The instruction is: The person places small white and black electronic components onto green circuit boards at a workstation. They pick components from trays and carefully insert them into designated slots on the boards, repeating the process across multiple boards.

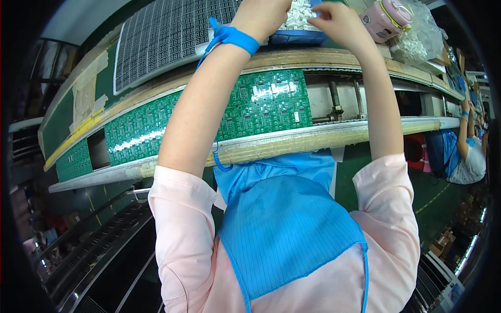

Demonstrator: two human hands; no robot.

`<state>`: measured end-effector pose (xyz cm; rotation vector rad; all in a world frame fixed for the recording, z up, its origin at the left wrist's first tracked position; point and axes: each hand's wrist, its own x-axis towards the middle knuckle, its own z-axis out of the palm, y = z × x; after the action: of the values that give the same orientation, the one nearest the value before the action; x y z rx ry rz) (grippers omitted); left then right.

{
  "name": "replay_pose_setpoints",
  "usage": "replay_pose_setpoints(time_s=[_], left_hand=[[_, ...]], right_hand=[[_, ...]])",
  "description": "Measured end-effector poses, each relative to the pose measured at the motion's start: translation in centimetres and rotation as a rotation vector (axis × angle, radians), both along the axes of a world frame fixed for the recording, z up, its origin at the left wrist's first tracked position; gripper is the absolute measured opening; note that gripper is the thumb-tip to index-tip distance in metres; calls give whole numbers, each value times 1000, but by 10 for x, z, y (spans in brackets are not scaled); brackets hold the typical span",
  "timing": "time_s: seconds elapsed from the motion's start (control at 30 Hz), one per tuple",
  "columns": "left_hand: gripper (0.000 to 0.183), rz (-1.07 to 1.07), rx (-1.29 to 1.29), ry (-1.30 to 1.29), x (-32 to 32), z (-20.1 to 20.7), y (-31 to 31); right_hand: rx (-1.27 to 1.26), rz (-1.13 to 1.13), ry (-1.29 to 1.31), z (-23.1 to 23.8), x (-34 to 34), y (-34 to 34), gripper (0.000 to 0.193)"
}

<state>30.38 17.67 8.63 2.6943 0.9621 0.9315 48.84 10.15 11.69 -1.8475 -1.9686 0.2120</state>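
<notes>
Both forearms, left (pixel 201 109) and right (pixel 382 99), are stretched toward the top of the frame, converging slightly. At upper centre, a blue bin (pixel 297 37) of white parts (pixel 298 16) is flanked by the left hand (pixel 262 16), its fingers cropped, grip untellable, and the right hand (pixel 338 22), fingers narrowly curled over the parts; whether one is pinched cannot be told.

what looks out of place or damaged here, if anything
The tan tape at the bench's left end looks odd: its edges are ragged, as if torn or worn. The green boards show no clear damage, though glare hides parts of them.
</notes>
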Motion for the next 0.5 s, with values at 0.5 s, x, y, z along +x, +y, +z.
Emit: replay_pose_setpoints(time_s=[0.5], left_hand=[[17,-54,-126,-267,-80,29,-109]], right_hand=[[-57,-51,173,-55,-28,54,19]])
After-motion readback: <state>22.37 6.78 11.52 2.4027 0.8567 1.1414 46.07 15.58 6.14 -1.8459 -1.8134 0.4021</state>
